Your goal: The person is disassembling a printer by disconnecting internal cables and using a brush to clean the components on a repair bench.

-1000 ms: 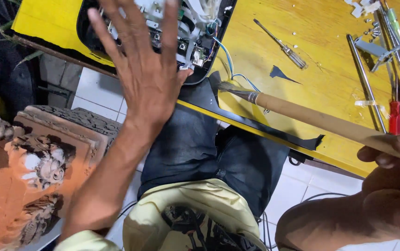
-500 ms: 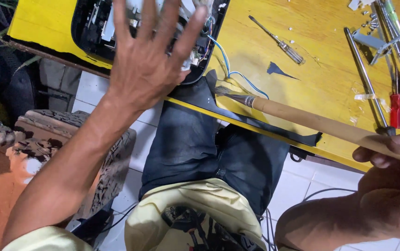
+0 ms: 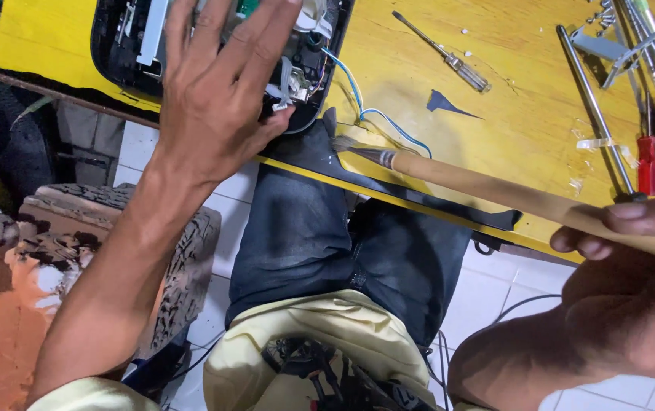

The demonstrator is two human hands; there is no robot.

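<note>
1. Opened device at the near left edge of the yellow worktop, black shell with the cover off, metal frame, circuit parts and loose blue wires all bare.
2. Left hand spread wide and flat over the exposed insides, fingers apart, palm down, gripping nothing; thumb resting near the shell's rim by the small white connector.
3. Paintbrush held in the right hand, fingers closed round the pale wooden handle near its far end; dark bristle tip lying just past the device, close to the blue wires, at the worktop's black-taped edge.
4. Judged progress: dismantling done, cover off and screws apparently out; brushing seemingly under way or about to begin, reassembly not started.
5. Tools well to the right: small screwdriver with a clear handle, long metal rod, red-handled screwdrivers, loose screws at the far corner.
</note>
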